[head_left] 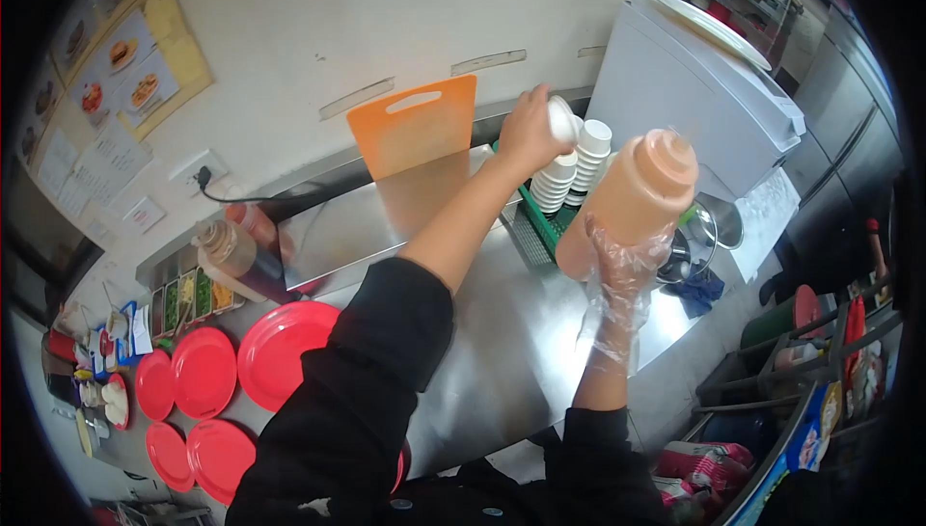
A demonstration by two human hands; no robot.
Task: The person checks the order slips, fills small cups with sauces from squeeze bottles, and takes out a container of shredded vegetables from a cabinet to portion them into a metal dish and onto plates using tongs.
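My left hand, bare, is closed on a small white cup above the stacks of white cups in a green basket. My right hand wears a clear plastic glove and is wrapped round a large bottle of pale orange sauce, raised over the steel counter. The bottle is tilted, with its narrower end toward the upper right. Its far side is hidden.
Red plates lie at the left, near sauce bottles and a tray of toppings. An orange cutting board leans on the wall. A white appliance stands behind the right hand, with metal bowls beside it.
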